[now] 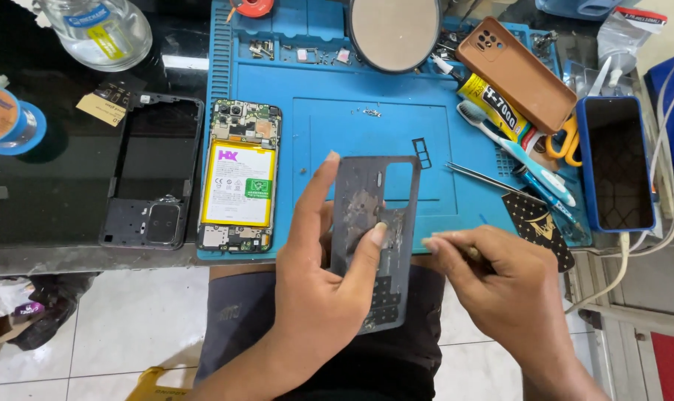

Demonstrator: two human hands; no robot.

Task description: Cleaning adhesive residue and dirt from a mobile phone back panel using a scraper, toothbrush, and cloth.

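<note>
Left hand (pixel 318 289) gripping grey panel (pixel 374 230) — right hand (pixel 500 286) perhaps pinching tweezers (pixel 456 241).

1. Opened phone (pixel 239 186) with yellow battery, just left of the left hand, on the blue mat (pixel 337 89).
2. Black phone frame (pixel 154 171), farther left.
3. Round mirror (pixel 394 31), above the hands.
4. Brown phone back (pixel 516 73), glue tube (pixel 493 102), toothbrush (pixel 515 152) (upper right).
5. Blue-cased phone (pixel 616 163), right.

Left hand (pixel 318 286) raised from below, palm turned inward, thumb pressed forward, 4 fingers stretched upward behind, gripping. Right hand (pixel 500 286) just beside, lower right, knuckles up, fingers curled tight, fingertips (pixel 435 242) pinched together and aimed left toward the left thumb. Both forearms bare.
</note>
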